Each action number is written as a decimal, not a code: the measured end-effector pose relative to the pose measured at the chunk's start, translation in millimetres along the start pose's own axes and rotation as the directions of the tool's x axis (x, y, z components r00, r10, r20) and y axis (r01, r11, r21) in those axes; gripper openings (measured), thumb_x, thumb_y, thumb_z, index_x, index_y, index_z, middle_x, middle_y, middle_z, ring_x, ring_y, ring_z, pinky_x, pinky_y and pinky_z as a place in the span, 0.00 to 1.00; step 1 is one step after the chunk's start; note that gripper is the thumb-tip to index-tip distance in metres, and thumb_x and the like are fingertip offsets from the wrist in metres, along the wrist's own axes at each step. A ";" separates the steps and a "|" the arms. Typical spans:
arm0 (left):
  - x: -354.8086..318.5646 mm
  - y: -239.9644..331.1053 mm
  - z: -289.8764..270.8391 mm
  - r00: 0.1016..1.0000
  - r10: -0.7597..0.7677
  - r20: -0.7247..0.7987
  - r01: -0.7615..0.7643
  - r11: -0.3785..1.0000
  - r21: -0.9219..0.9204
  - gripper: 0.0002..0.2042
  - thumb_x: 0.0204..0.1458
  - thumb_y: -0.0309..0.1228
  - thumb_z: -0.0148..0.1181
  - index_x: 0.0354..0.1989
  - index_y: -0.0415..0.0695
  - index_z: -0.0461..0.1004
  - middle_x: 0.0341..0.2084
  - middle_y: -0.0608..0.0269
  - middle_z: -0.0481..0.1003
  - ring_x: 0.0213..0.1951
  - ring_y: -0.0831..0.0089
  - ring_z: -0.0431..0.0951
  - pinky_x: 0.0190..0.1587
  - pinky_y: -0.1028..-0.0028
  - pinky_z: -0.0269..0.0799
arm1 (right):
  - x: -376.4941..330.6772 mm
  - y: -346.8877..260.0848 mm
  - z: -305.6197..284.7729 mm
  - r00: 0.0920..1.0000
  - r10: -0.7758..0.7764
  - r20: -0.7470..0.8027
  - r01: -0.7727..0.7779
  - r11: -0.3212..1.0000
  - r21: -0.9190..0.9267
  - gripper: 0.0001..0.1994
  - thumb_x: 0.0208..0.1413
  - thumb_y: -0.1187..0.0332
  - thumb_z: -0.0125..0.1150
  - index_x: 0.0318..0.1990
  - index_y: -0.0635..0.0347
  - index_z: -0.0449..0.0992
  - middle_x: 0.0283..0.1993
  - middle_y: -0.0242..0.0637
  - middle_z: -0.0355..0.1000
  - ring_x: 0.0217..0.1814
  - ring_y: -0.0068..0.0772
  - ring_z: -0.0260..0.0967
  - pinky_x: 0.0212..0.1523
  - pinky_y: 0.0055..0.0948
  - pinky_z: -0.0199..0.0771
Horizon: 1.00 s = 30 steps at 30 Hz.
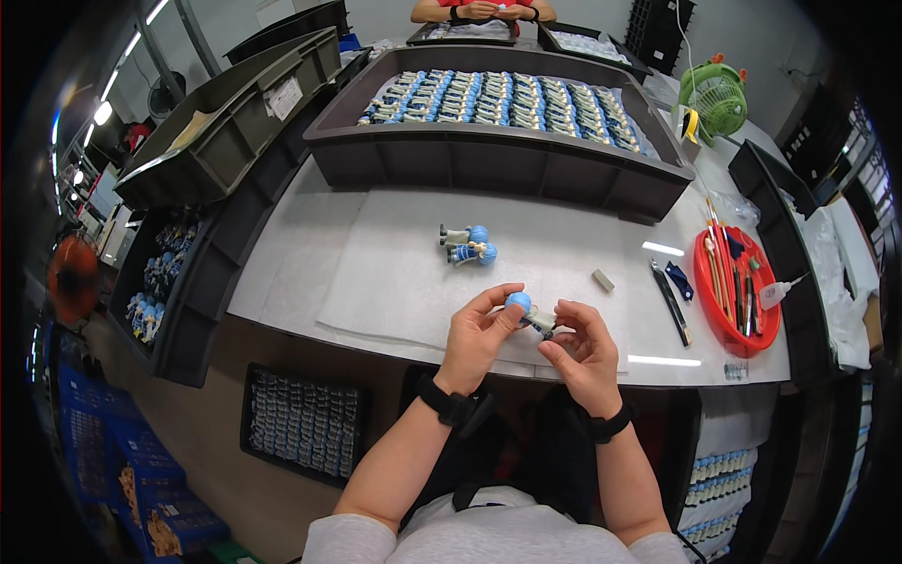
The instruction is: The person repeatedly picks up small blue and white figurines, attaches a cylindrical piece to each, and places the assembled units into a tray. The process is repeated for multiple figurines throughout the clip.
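Above the front of the white table I hold a small figurine (536,318) with a light-blue head, a pale body and dark feet. My left hand (473,344) pinches it at the head between thumb and fingers. At the leg end, the curled fingers and thumb of my right hand (588,361) close around it, hiding part of the legs. Farther off, two figurines lie side by side on the table: one with grey-white legs (462,235) and one in blue and white (472,253). To their right is a small grey block (602,280).
A dark tray (489,150) with rows of figurines stands behind. At right are a red basket (776,324) of brushes, a craft knife (671,303) and a green fan (714,99). Crates line the left. Across the table, a person's hands (493,9) work.
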<state>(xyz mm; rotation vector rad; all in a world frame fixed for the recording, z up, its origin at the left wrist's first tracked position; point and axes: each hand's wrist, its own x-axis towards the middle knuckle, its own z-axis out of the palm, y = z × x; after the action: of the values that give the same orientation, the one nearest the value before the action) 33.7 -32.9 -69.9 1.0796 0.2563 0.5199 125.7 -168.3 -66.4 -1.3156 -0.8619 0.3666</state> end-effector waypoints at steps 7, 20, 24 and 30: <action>-0.3 1.6 -1.1 0.999 0.019 0.039 -0.018 0.999 -0.047 0.15 0.56 0.23 0.50 0.53 0.38 0.65 0.47 0.57 0.71 0.48 0.73 0.70 0.53 0.72 0.66 | -2.2 1.7 -1.4 0.996 0.088 -0.008 -0.088 0.996 0.000 0.24 0.45 0.82 0.62 0.52 0.63 0.66 0.45 0.36 0.65 0.44 0.23 0.66 0.42 0.21 0.71; 0.9 1.9 6.4 0.999 0.008 -0.040 -0.009 1.000 -0.017 0.15 0.57 0.25 0.50 0.52 0.35 0.66 0.41 0.58 0.72 0.42 0.75 0.73 0.46 0.75 0.74 | -1.8 0.1 -2.2 0.998 0.058 0.026 -0.059 0.998 0.038 0.27 0.42 0.78 0.68 0.52 0.64 0.66 0.42 0.36 0.67 0.41 0.24 0.68 0.39 0.20 0.71; 2.0 0.5 5.4 0.998 -0.043 -0.053 0.040 0.998 -0.049 0.15 0.57 0.27 0.50 0.52 0.35 0.66 0.39 0.58 0.73 0.38 0.75 0.75 0.43 0.76 0.75 | -1.9 1.4 -2.3 0.997 0.067 0.029 -0.068 0.997 0.035 0.28 0.41 0.77 0.69 0.52 0.64 0.66 0.42 0.37 0.68 0.40 0.24 0.68 0.39 0.20 0.71; 1.9 0.8 5.6 0.996 -0.065 -0.060 0.062 0.996 -0.057 0.16 0.57 0.28 0.51 0.52 0.35 0.66 0.37 0.59 0.73 0.37 0.75 0.75 0.42 0.78 0.75 | -2.1 2.5 -1.9 0.998 0.059 0.023 -0.060 0.998 0.029 0.24 0.45 0.80 0.64 0.52 0.64 0.66 0.43 0.37 0.69 0.40 0.23 0.68 0.39 0.20 0.71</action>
<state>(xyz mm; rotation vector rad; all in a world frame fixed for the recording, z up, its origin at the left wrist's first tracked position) 37.7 -35.9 -66.4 1.0002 0.3281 0.5011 126.3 -170.4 -69.5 -1.3138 -0.8339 0.4397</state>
